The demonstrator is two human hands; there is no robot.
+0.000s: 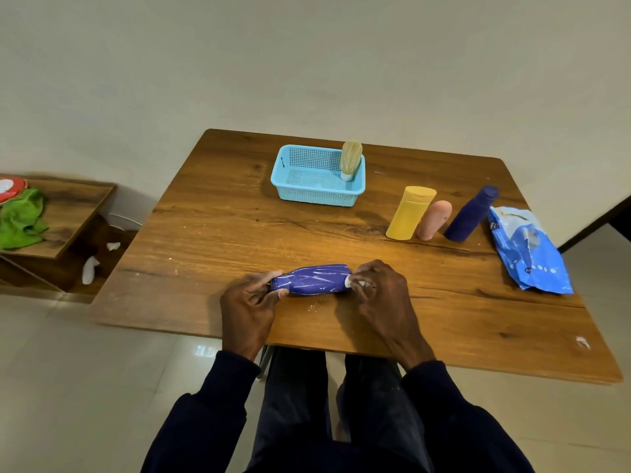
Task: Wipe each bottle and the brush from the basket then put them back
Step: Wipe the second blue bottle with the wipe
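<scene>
A purple bottle with white streaks (pixel 312 279) lies sideways just above the table's near edge. My left hand (pixel 249 302) grips its cap end. My right hand (pixel 379 291) presses a small white wipe (pixel 349 282) against the bottle's base end. The light blue basket (pixel 317 191) stands at the table's far middle with a beige bottle (pixel 350 160) upright in its right corner. To the right of the basket stand a yellow bottle (pixel 411 213), a pink bottle (pixel 434 220) and a dark blue bottle (pixel 471 213) in a row.
A blue wipes pack (pixel 527 250) lies at the table's right edge. The wooden table (pixel 222 216) has bare room on its left half. A low shelf (pixel 68 213) with a green cloth (pixel 22 218) stands at the left; crumpled white wipes (pixel 89 269) lie on the floor beside it.
</scene>
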